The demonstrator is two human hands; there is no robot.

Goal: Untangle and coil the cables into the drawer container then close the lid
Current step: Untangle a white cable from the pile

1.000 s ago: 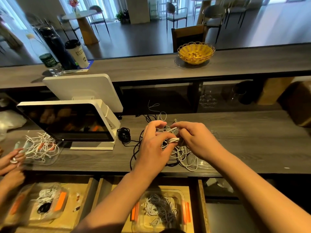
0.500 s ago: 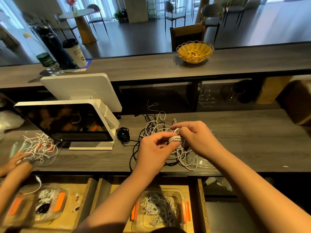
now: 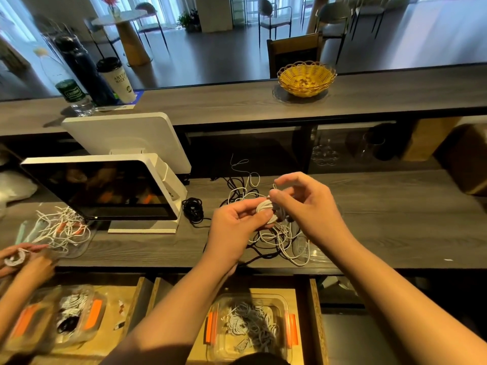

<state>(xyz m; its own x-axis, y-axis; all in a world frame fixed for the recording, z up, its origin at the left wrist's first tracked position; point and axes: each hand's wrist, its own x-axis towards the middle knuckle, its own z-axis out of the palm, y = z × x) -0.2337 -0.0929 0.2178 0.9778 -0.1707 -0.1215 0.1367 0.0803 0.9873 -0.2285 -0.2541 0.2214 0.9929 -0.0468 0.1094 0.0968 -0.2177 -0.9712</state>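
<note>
Sitting at 6 o'clock from the hands, inside the open drawer (image 3: 313,306), the clear container (image 3: 283,302) already holds coiled cables and has no lid on. Up on the counter (image 3: 395,219), the loose tangle (image 3: 279,238) spreads under both wrists, trailing toward 12 o'clock. The left hand (image 3: 234,225) pinches a small white coil (image 3: 266,210) between thumb and fingertips; the coil lies at 3 o'clock from its palm. The right hand (image 3: 308,204), at 3 o'clock of the coil, pinches the cable's free end just above it, other fingers loosely spread. The left hand is therefore nearer for dropping the coil down.
</note>
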